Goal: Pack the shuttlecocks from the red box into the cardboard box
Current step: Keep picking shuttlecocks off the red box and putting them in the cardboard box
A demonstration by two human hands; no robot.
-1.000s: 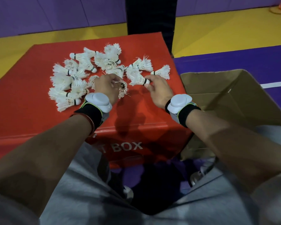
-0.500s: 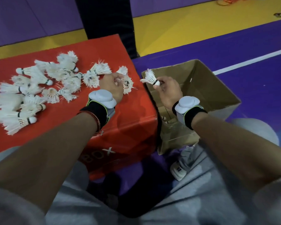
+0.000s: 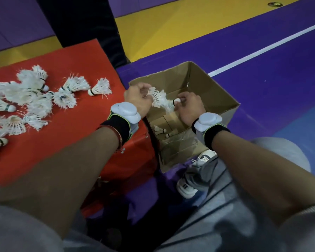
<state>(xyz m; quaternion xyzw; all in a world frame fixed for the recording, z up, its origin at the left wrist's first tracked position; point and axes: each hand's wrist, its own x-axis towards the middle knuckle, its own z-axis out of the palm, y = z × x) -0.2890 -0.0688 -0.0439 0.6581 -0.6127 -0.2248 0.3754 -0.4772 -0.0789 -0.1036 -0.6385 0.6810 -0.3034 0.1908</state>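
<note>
Several white feather shuttlecocks (image 3: 35, 100) lie scattered on the flat top of the red box (image 3: 91, 70) at the left. The open cardboard box (image 3: 213, 88) stands on the floor against its right side, with two shuttlecocks (image 3: 159, 130) on its bottom. Over the box's left rim, my left hand (image 3: 137, 99) is closed on a shuttlecock (image 3: 157, 96) by its feathers. Over the box's opening, my right hand (image 3: 190, 107) pinches the cork of another shuttlecock (image 3: 168, 106), feathers pointing left. The two held shuttlecocks touch each other.
A black padded post (image 3: 91, 20) rises behind the red box. The floor is purple with a yellow band and a white line (image 3: 262, 50). My grey trouser legs and a white shoe (image 3: 191, 180) are just below the cardboard box.
Both hands have moved right, off the red box's top, and now hold their shuttlecocks over the cardboard box. My view has turned right as well.
</note>
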